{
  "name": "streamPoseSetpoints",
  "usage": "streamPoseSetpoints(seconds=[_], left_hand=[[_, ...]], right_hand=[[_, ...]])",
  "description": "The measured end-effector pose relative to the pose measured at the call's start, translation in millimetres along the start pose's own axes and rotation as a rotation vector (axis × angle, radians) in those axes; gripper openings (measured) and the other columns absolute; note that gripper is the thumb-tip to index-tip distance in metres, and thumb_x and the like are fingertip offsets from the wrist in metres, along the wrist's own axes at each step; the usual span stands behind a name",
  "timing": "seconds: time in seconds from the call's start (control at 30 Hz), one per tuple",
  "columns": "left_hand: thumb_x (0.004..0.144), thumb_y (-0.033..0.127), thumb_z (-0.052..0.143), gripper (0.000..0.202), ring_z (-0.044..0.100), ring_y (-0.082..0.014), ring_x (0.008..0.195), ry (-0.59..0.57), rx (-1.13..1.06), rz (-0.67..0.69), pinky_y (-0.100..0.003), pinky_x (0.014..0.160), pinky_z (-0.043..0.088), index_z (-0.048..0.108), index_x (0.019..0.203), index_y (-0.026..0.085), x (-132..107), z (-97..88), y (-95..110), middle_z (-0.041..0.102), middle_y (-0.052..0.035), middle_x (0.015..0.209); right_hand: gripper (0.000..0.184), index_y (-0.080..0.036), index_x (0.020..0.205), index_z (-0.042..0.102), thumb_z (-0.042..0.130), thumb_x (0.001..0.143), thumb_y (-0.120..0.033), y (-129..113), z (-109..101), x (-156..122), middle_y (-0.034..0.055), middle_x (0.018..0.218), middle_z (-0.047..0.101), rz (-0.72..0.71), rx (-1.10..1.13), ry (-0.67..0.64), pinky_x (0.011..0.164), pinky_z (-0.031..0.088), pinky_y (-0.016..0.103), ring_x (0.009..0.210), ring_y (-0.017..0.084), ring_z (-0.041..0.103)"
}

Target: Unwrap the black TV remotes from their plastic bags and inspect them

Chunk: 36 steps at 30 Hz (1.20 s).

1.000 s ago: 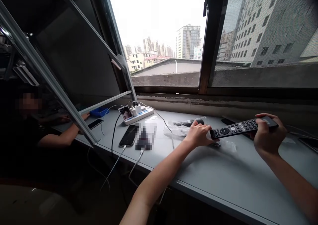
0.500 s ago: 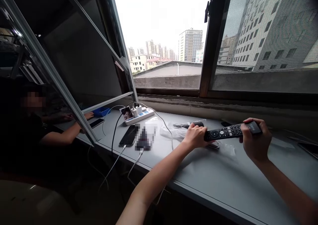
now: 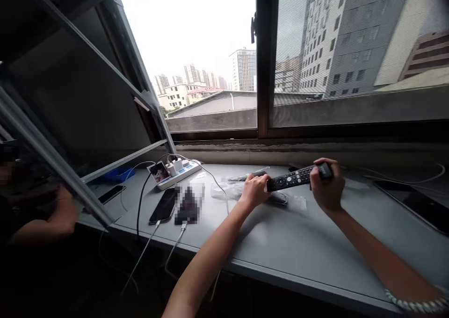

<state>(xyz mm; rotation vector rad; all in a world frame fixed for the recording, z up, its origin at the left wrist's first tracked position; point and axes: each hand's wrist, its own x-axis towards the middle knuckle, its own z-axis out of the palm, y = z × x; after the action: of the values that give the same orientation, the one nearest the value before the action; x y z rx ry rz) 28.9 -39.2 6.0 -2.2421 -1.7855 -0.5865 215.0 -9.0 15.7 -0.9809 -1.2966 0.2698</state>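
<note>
A black remote control (image 3: 294,178) is held in the air above the desk with its buttons facing me. My left hand (image 3: 254,191) is closed around its left end. On the other end, my right hand (image 3: 329,191) grips with the thumb lying across the front, close to a smooth dark section. Behind and below my left hand, a dark, long object (image 3: 257,174) lies in clear plastic wrapping (image 3: 219,191). Another dark object (image 3: 281,198) rests on the desk under the remote control, partly hidden.
On the grey desk (image 3: 298,243), two phones, one a charging phone (image 3: 164,205), lie left beside a white power strip (image 3: 180,175) with cables. A large dark phone-like device (image 3: 417,203) lies at right. A metal frame (image 3: 52,163) separates off another person's arm (image 3: 58,215).
My view has swung to the right, so the desk things appear further left and the dark device at right shows more. Both hands keep hold of the remote control.
</note>
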Motion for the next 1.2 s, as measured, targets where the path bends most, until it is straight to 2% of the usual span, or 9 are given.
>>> streamPoseSetpoints(seconds=[0.1,0.2,0.53,0.8,1.03,1.2], left_hand=[[0.070,0.027,0.060,0.029,0.063,-0.0221,0.081,0.008,0.028,0.022,-0.035,0.084,0.038,0.058,0.098,0.018,0,0.7,-2,0.069,-0.0054,0.083],[0.070,0.028,0.059,0.026,0.062,-0.0228,0.082,0.022,0.041,0.041,-0.035,0.083,0.038,0.060,0.095,0.019,1,0.4,-4,0.069,-0.0057,0.083],[0.069,0.028,0.063,0.023,0.061,-0.0233,0.086,0.062,0.021,0.039,-0.034,0.086,0.037,0.058,0.090,0.021,3,-15.7,2,0.068,-0.0053,0.091],[0.072,0.030,0.058,0.016,0.061,-0.0215,0.079,0.056,0.033,-0.006,-0.031,0.081,0.040,0.055,0.086,0.021,3,-21.3,4,0.068,-0.0044,0.086],[0.073,0.029,0.058,0.019,0.060,-0.0230,0.084,-0.010,0.027,-0.143,-0.030,0.075,0.041,0.054,0.091,0.023,4,-17.2,2,0.067,-0.0021,0.087],[0.075,0.026,0.055,0.026,0.061,-0.0225,0.081,-0.023,0.051,-0.192,-0.028,0.070,0.041,0.051,0.100,0.021,6,-13.5,1,0.066,-0.0037,0.086]], right_hand=[[0.022,-0.017,0.088,0.053,0.050,0.075,-0.034,-6,1,-4,-0.0014,0.069,0.051,-0.114,0.031,-0.007,0.047,0.037,0.019,0.048,0.009,0.044],[0.020,-0.017,0.086,0.051,0.051,0.075,-0.034,-13,2,-6,-0.0017,0.069,0.050,-0.166,0.061,-0.035,0.045,0.035,0.018,0.050,0.009,0.044],[0.016,-0.019,0.087,0.048,0.047,0.078,-0.032,-21,0,5,-0.0023,0.067,0.048,-0.131,0.202,-0.037,0.051,0.040,0.021,0.052,0.010,0.044],[0.016,-0.021,0.089,0.044,0.047,0.080,-0.033,-18,5,6,-0.0050,0.060,0.044,0.010,0.368,-0.161,0.041,0.037,0.020,0.043,0.010,0.043],[0.024,-0.020,0.092,0.045,0.050,0.077,-0.039,-9,10,11,-0.0045,0.064,0.047,0.135,0.430,-0.254,0.033,0.035,0.017,0.043,0.009,0.047],[0.033,-0.019,0.093,0.048,0.055,0.072,-0.044,1,15,14,-0.0044,0.059,0.050,0.294,0.474,-0.305,0.029,0.032,0.017,0.039,0.010,0.047]])
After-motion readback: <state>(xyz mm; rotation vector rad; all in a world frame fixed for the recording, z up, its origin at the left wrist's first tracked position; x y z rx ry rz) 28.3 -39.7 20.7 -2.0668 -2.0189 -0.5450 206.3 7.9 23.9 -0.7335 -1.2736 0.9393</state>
